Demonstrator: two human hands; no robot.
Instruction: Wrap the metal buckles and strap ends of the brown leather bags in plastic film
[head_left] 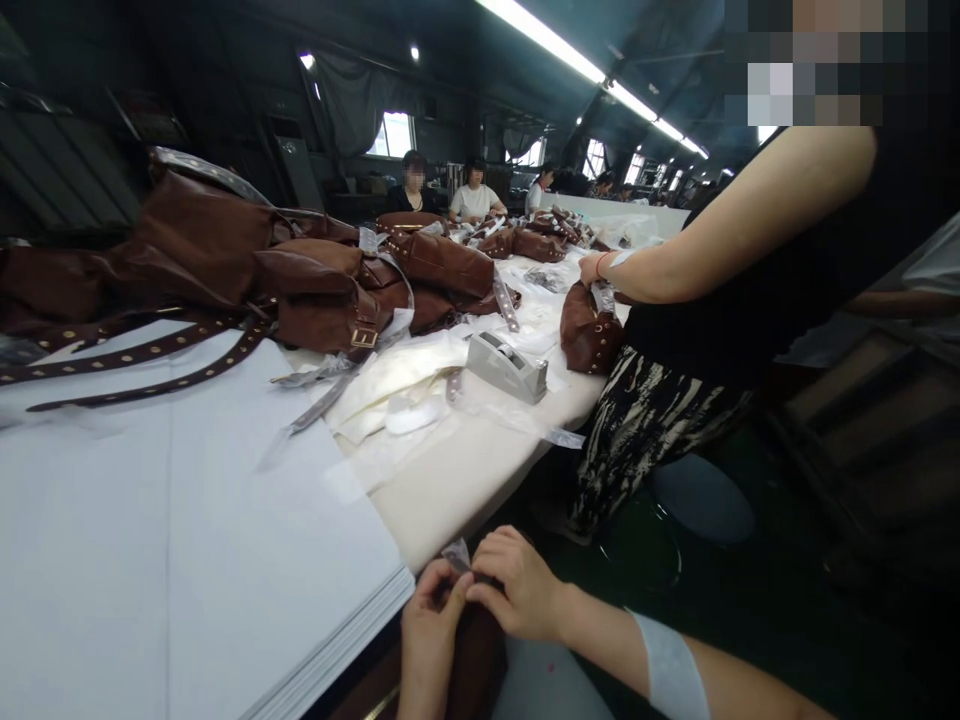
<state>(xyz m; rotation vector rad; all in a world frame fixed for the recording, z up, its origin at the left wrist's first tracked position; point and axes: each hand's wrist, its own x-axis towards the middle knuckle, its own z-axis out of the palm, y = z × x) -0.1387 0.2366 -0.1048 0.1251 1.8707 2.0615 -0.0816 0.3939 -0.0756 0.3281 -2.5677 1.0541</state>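
Close to the table's near edge, my left hand (435, 610) and my right hand (516, 585) meet with fingers pinched together. A small piece of clear plastic film (456, 555) sticks up at my left fingertips. Under both hands hangs a brown leather bag (478, 655), low at the table's side and mostly hidden. My right fingers curl over a dark brown part of it, whose exact shape is covered by the hand. A white band wraps my right forearm.
A stack of white sheets (247, 560) fills the near left of the table. Brown bags (315, 290) and eyelet straps (165, 375) are heaped behind it. A grey tape dispenser (508, 367) stands mid-table. At right, a co-worker (720, 270) handles another brown bag (589, 335). A stool (701, 498) is beyond.
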